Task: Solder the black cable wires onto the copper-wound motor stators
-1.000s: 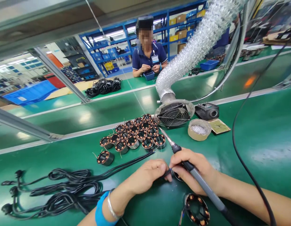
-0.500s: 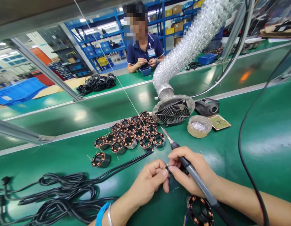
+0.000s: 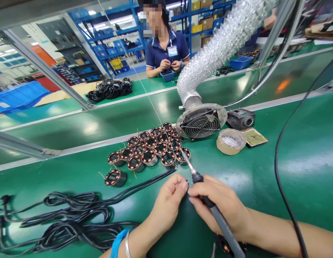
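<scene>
Gripping a soldering iron [image 3: 219, 219] in the right hand [image 3: 223, 204], with fingers wrapped round the handle and the tip pointing away toward the copper-wound rings [image 3: 149, 157]. Pinching a small dark wire end [image 3: 187, 180], mostly hidden, in the fingers of the left hand [image 3: 169, 197], just beside the right fingertips; cannot tell whether also touching it there. Reaching over the green tabletop [image 3: 263, 179], with coiled black cables [image 3: 73, 233] to the left and a round tub [image 3: 226, 147] beyond, near a fan [image 3: 201, 126].
</scene>
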